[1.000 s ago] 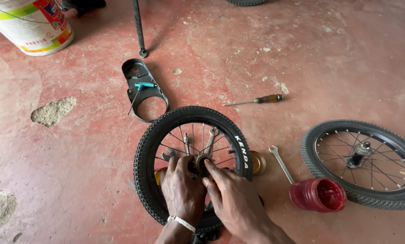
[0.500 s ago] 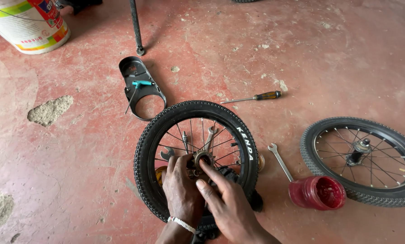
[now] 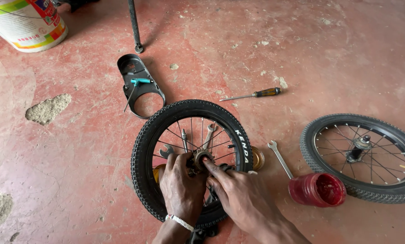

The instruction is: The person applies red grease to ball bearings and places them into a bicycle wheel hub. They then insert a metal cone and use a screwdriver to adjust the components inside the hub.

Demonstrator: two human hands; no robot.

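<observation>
A small black-tyred spoked bicycle wheel (image 3: 144,149) lies flat on the red concrete floor in front of me. My left hand (image 3: 180,190) rests over the spokes with its fingers curled against the metal hub (image 3: 203,157) at the wheel's centre. My right hand (image 3: 241,196) reaches in from the right, its index finger pressed on the hub's rim. A wrench (image 3: 208,134) lies under the spokes, just beyond the hub. Whether either hand grips a small part is hidden by the fingers.
A second small wheel (image 3: 360,156) lies at the right. Between the wheels sit an open red jar (image 3: 317,190) and a spanner (image 3: 279,158). A screwdriver (image 3: 252,95), a black chain guard (image 3: 137,86), a metal rod (image 3: 134,27) and a white bucket (image 3: 23,22) lie farther off.
The view has dropped slightly and both hands have shifted a little on the hub. My right index finger now presses on the hub's rim.
</observation>
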